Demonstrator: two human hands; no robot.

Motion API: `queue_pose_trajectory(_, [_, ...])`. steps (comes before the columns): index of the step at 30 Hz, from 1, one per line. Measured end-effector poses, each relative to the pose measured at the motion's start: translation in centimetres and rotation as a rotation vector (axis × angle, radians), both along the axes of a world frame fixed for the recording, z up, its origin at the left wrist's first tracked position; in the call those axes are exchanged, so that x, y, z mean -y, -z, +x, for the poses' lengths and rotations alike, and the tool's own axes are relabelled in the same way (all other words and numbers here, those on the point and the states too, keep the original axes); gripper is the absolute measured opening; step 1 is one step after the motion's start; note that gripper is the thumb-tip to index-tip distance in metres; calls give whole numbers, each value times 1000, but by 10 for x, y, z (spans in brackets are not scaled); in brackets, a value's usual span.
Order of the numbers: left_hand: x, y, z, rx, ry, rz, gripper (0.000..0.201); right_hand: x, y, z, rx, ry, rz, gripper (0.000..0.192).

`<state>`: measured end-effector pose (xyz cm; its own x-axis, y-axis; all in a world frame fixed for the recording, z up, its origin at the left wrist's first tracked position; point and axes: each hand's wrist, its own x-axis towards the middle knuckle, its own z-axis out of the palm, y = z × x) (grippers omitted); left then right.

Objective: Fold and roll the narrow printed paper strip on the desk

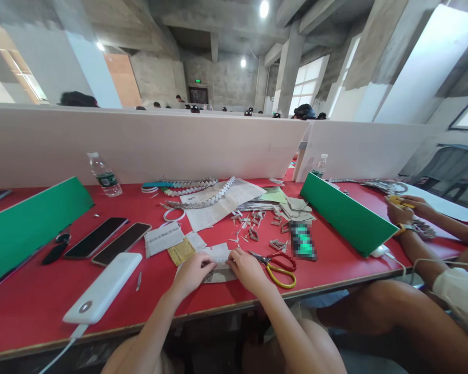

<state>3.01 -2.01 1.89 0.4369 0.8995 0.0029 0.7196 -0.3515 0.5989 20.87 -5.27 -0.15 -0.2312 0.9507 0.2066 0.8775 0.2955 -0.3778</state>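
A sheet of printed paper (221, 274) lies on the red table near its front edge, under both hands. My left hand (195, 267) pinches its left part between thumb and fingers. On the right part, my right hand (244, 265) is closed with its fingertips on the paper. Scissors (281, 269) with red and yellow handles lie just right of my right hand. Left of my left hand are a yellowish paper piece (181, 252) and a white printed sheet (164, 239). Beyond the hands lie small folded paper pieces (253, 234) and scraps.
Woven paper chains (218, 195) rest on larger paper at the back. A white power bank (103, 288), two phones (122, 243) and a bottle (105, 176) are at left. A pixelated phone (303, 240) and green divider (345, 215) stand right. Beyond it, a co-worker's hands (407, 208) hold something yellow.
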Motion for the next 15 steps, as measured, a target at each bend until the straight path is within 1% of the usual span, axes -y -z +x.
queue_pose_trajectory(3, [0,1,-2,8,9,-8,25,3,-3,5,-60,-32,-39,12])
queue_pose_trajectory(6, [2,1,0,26,7,37,21,6,-5,9,-115,-103,-43,11])
queue_pose_trajectory(9, [4,-1,2,39,7,89,21,9,-6,13,-99,-152,-39,12])
queue_pose_trajectory(13, [8,-5,3,11,83,117,20,10,-5,17,-36,-65,-33,11])
queue_pose_trajectory(15, [9,-6,2,-28,92,102,22,10,-3,20,-43,-39,-13,7])
